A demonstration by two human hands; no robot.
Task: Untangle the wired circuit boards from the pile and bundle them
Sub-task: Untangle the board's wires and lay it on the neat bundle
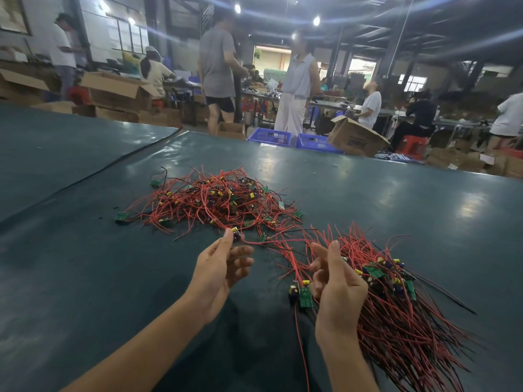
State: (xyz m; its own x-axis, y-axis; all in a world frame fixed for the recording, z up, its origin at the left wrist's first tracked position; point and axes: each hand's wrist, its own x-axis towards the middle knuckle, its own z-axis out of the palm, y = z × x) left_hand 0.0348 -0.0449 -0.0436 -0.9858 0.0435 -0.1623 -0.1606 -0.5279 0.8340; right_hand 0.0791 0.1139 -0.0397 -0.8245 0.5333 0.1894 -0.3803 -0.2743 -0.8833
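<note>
- On the near side of the green worktop (pixel 85 250), two heaps of red-wired boards: loose pile (pixel 215 202) at centre, sorted bundle (pixel 396 312) to the right; well enough apart that the two don't re-tangle
- Bundle lies with boards grouped at one end and wires fanned towards the person; looks laid that way so the ends can be gathered and tied
- Left hand (pixel 220 267) is raised at the pile's near edge; thumb and forefinger pinch one small board (pixel 235 234) by its body, other fingers loosely spread; holding the board and not the wire likely spares the solder joints
- Its red wire trails back into the pile; not free yet, I'd judge
- Right hand (pixel 336 281) is just in front of the bundle, palm turned inwards, fingers curled round a few red leads (pixel 294 267); forefinger and thumb stick up; exact grip partly hidden
- Second board (pixel 304 297) hangs just beside that hand's fingers, wire dangling below; probably the last one pulled, kept in hand to join the bundle
- Step in hand, as I read it: drawing the pinched board clear of the pile; plenty left there, so task is midway at best
- Risk: a straight pull drags neighbours along or snags a loop; lift and shake loose first
</note>
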